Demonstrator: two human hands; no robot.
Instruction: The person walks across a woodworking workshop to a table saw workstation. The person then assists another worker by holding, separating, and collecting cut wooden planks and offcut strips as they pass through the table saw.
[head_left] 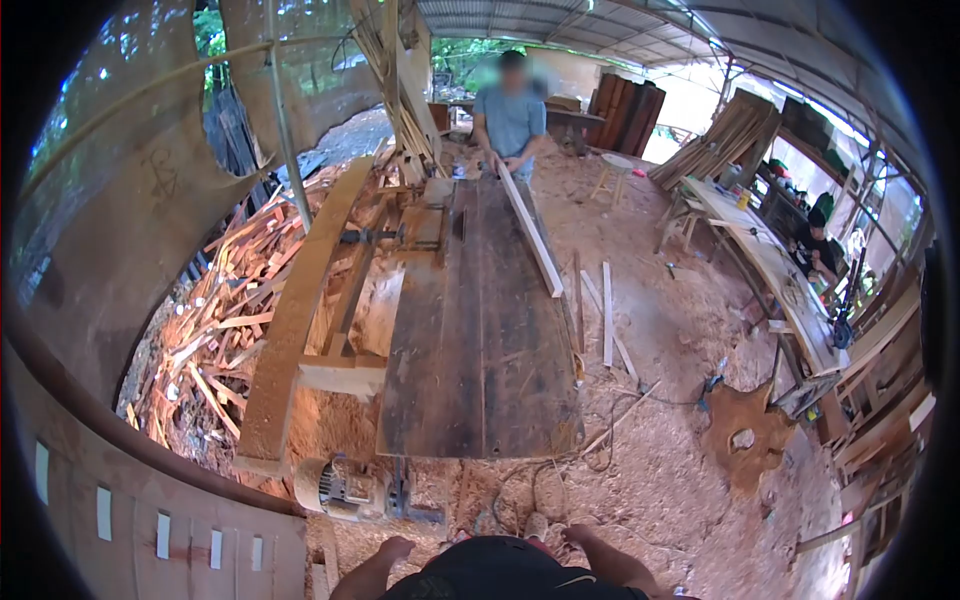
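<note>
At the bottom of the head view my left hand (396,548) hangs low, near the motor (340,488) below the dark wooden table (440,370). My right hand (577,535) is also low, to the right of my shoe (536,524), above the sawdust-covered floor. Both hands are small in view, and their fingers are too unclear to read. Across the table a person in a blue shirt (510,110) has both hands at the far end of a long pale wooden strip (532,238), which lies along the table's right side.
A long wooden beam (290,350) runs along the left, beside a scrap wood pile (225,330). Cables (540,480) and loose strips (607,315) lie on the floor. At right are a slotted wooden slab (745,437), a workbench (775,265) and a seated person (815,245).
</note>
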